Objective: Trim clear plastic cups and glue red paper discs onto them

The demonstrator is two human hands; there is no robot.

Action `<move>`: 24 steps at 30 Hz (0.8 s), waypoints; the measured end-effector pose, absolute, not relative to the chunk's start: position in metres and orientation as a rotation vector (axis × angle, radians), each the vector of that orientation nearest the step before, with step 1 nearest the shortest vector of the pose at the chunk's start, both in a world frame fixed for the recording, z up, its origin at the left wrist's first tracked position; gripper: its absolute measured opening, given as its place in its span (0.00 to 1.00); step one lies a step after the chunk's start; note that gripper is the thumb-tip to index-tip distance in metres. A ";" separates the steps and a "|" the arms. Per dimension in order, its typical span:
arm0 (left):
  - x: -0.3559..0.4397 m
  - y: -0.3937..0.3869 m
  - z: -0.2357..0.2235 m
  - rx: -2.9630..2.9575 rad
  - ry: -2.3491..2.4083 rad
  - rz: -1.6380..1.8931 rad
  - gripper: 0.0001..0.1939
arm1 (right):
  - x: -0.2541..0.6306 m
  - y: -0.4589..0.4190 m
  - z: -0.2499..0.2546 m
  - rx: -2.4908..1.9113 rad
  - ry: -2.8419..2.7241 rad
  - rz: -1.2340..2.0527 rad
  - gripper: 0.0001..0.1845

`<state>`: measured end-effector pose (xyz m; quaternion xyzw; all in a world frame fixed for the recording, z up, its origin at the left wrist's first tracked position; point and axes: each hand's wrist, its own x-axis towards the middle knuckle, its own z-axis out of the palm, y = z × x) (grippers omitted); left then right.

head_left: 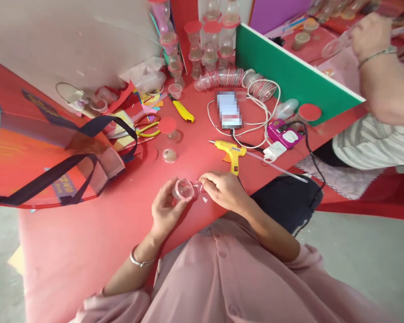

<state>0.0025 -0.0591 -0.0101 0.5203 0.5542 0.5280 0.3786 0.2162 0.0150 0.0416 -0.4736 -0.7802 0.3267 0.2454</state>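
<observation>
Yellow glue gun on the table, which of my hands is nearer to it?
Right. Your right hand is just on your side of the yellow glue gun, close to its handle; your left hand is farther off to the left, holding a clear plastic cup.

I've got a clear plastic cup (184,190) in my left hand (164,205), right hand (225,190) curled close beside it, yellow glue gun (234,154) just beyond!

I can't read a word from here; lettering on the orange bag (37,154) is blurred.
</observation>
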 end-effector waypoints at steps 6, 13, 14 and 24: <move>0.008 -0.056 -0.005 1.286 1.380 1.367 0.26 | 0.203 0.007 0.034 -1.313 -2.155 0.790 0.19; -0.002 -0.053 -0.010 1.472 1.349 1.358 0.26 | 0.205 0.006 0.027 -1.167 -2.030 0.909 0.08; -0.002 -0.053 -0.010 1.507 1.364 1.337 0.26 | 0.204 0.005 0.026 -1.153 -2.043 0.926 0.09; -0.004 -0.049 -0.007 1.882 1.356 1.368 0.26 | 0.194 0.002 0.027 -1.260 -2.234 0.687 0.10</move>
